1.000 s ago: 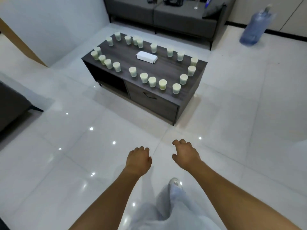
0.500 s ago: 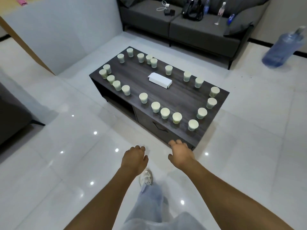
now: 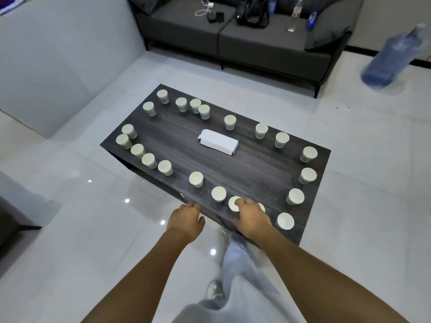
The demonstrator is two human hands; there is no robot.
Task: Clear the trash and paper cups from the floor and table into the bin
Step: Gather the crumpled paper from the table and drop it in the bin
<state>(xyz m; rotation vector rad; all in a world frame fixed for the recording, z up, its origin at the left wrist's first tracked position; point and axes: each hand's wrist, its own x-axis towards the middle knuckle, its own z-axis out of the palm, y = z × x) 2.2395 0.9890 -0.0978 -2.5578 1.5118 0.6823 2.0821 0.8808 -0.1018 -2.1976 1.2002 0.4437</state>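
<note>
Pale green-white paper cups (image 3: 196, 178) standing in loose ring on dark wood-grain desk (image 3: 256, 169), mouths down, flat bases up. White carton (image 3: 218, 145) lying at desk centre. Right hand (image 3: 250, 216) over near desk edge, fingers curled, fingertips touching near-edge cup (image 3: 234, 203); grip not clear. Left hand (image 3: 185, 221) loosely curled, holding nothing, just off desk edge above floor tiles (image 3: 81, 217).

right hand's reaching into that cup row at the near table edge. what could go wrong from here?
1. The right hand hides one paper cup while reaching for another cup; it could knock the hidden one off the near edge of the table.
2. No bin is in view, so cups may need carrying somewhere unseen.
</note>
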